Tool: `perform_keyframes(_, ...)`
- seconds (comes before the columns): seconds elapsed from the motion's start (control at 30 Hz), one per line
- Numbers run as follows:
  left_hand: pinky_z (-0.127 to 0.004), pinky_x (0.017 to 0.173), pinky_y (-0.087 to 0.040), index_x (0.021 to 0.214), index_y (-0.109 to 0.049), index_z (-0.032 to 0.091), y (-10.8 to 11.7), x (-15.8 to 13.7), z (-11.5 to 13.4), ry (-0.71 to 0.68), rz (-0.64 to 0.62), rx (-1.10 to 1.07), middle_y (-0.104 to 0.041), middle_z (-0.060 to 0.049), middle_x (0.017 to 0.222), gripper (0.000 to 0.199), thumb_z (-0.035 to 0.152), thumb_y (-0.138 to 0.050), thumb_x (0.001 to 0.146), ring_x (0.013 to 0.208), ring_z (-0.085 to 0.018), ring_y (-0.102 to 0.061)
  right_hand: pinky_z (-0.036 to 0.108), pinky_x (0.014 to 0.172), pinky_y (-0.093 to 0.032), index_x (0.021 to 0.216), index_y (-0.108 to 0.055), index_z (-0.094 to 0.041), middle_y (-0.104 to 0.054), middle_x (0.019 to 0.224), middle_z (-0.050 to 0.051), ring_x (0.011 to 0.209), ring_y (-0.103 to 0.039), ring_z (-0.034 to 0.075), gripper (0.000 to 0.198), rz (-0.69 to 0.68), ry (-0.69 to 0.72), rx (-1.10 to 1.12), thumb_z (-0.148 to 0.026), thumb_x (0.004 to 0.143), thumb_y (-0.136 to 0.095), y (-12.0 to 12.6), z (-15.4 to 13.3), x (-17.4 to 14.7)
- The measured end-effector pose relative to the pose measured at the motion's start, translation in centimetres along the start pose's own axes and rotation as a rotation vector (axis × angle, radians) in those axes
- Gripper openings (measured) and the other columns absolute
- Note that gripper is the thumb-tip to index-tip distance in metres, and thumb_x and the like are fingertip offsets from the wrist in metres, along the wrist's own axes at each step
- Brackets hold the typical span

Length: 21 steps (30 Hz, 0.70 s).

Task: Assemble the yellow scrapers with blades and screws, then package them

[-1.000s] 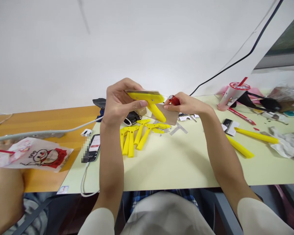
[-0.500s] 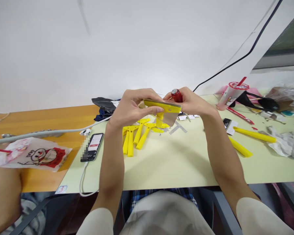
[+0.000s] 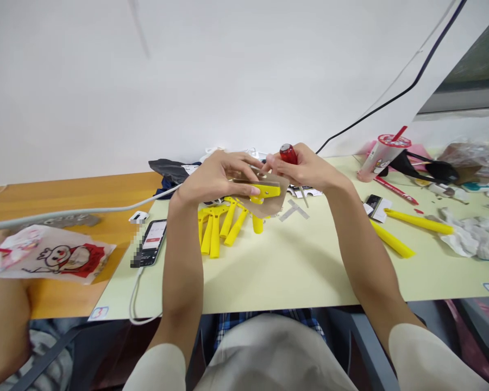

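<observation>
My left hand [image 3: 220,176] grips a yellow scraper [image 3: 272,189] above the table, its thumb pressed on the yellow head. The scraper's handle points down towards me, and a thin metal blade [image 3: 280,203] shows around the head. In my right hand [image 3: 312,167] is a screwdriver with a red handle [image 3: 288,154], its shaft pointing down past the fingers. Fingertips of the right hand are at the blade's far edge; whether they press on it I cannot tell. Below the left hand lie several yellow scraper handles [image 3: 214,233], fanned out.
A metal T-shaped piece [image 3: 294,210] lies on the table beyond the handles. Two yellow handles [image 3: 419,221] rest at right near crumpled tissue [image 3: 468,233] and a drink cup [image 3: 385,157]. At left are a phone [image 3: 154,243] with a white cable and another person's arm [image 3: 6,320].
The scraper has tilted and dropped slightly, so its blade and handle show more. My right hand has shifted a little left with the screwdriver, and the left fingers have spread over the blade.
</observation>
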<state>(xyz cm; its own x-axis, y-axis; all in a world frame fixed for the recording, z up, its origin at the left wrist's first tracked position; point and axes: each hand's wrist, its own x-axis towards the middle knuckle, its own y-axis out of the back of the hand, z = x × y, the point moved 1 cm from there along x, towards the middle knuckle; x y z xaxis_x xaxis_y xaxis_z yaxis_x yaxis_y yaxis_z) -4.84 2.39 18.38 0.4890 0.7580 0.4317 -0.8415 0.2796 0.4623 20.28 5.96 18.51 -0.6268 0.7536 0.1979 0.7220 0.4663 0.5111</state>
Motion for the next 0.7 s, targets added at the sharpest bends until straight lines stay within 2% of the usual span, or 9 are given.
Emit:
perform_keyframes(0.1,-0.036,0.071,-0.066,0.081,-0.090,0.025,-0.1,0.0,-0.5,0.072,0.024,0.017,-0.084,-0.007,0.087,0.022,0.041,-0.104,0.074,0.082,-0.025,-0.080,0.032,0.053,-0.023,0.082,-0.070,-0.021,-0.039,0.063,-0.004,0.059,-0.029,0.012,0.057,0.013,0.019,-0.101,-0.075,0.096,-0.078,-0.3,-0.7,-0.3)
perform_keyframes(0.2,-0.035,0.067,-0.062,0.082,-0.089,0.023,-0.2,0.1,-0.8,0.095,0.084,0.040,-0.080,-0.005,0.076,0.026,0.045,-0.102,0.077,0.074,-0.023,-0.076,0.033,0.054,-0.026,0.085,-0.072,-0.021,-0.042,0.065,-0.003,0.061,-0.032,0.013,0.052,0.031,0.029,-0.197,-0.071,0.089,-0.088,-0.4,-1.3,-0.6)
perform_keyframes(0.3,-0.035,0.071,-0.064,0.093,-0.088,0.022,-0.1,0.3,-0.6,0.059,0.173,-0.022,-0.082,-0.007,0.083,0.036,0.053,-0.100,0.080,0.082,-0.025,-0.080,0.034,0.056,-0.029,0.085,-0.073,-0.021,-0.041,0.067,-0.003,0.063,-0.034,0.014,0.045,0.134,0.058,-0.234,-0.063,0.091,-0.089,0.2,-1.3,-0.9)
perform_keyframes(0.4,-0.036,0.077,-0.068,0.120,-0.084,0.024,0.1,0.2,-0.4,0.036,0.240,-0.119,-0.081,-0.007,0.094,0.064,0.068,-0.098,0.077,0.092,-0.028,-0.084,0.035,0.058,-0.031,0.088,-0.076,-0.021,-0.044,0.067,-0.002,0.064,-0.035,0.015,0.033,0.259,0.091,-0.214,-0.052,0.093,-0.088,1.2,-0.9,-1.1)
perform_keyframes(0.47,-0.038,0.080,-0.071,0.137,-0.077,0.025,0.1,0.1,-0.4,0.031,0.202,-0.186,-0.081,-0.008,0.105,0.090,0.069,-0.105,0.063,0.096,-0.030,-0.086,0.035,0.059,-0.032,0.092,-0.080,-0.020,-0.048,0.069,-0.001,0.064,-0.036,0.015,0.028,0.315,0.118,-0.185,-0.047,0.094,-0.087,1.8,-0.8,-1.3)
perform_keyframes(0.53,-0.039,0.082,-0.072,0.150,-0.069,0.027,-0.2,0.2,-0.7,0.036,0.128,-0.238,-0.081,-0.009,0.112,0.111,0.058,-0.112,0.053,0.097,-0.032,-0.086,0.035,0.060,-0.032,0.097,-0.083,-0.020,-0.052,0.071,0.001,0.065,-0.037,0.016,0.029,0.339,0.139,-0.167,-0.048,0.094,-0.087,2.0,-0.8,-1.4)
perform_keyframes(0.57,-0.039,0.083,-0.072,0.156,-0.064,0.027,-0.5,0.3,-1.0,0.041,0.101,-0.252,-0.082,-0.009,0.113,0.117,0.051,-0.114,0.052,0.097,-0.031,-0.086,0.035,0.060,-0.032,0.099,-0.084,-0.020,-0.054,0.073,0.001,0.067,-0.039,0.017,0.031,0.346,0.142,-0.166,-0.050,0.093,-0.087,2.0,-0.9,-1.5)
perform_keyframes(0.63,-0.039,0.084,-0.072,0.159,-0.059,0.028,-1.1,0.8,-1.5,0.031,0.124,-0.249,-0.082,-0.008,0.114,0.116,0.042,-0.114,0.058,0.097,-0.030,-0.085,0.036,0.062,-0.035,0.100,-0.083,-0.021,-0.058,0.076,0.003,0.069,-0.043,0.018,0.036,0.368,0.154,-0.163,-0.055,0.092,-0.089,1.9,-1.0,-1.4)
perform_keyframes(0.7,-0.038,0.085,-0.072,0.149,-0.066,0.026,-1.7,1.4,-1.9,-0.006,0.222,-0.222,-0.083,-0.008,0.116,0.098,0.041,-0.111,0.064,0.100,-0.030,-0.085,0.036,0.063,-0.038,0.099,-0.082,-0.020,-0.060,0.079,0.003,0.071,-0.047,0.019,0.040,0.384,0.178,-0.132,-0.058,0.090,-0.091,1.6,-1.2,-1.3)
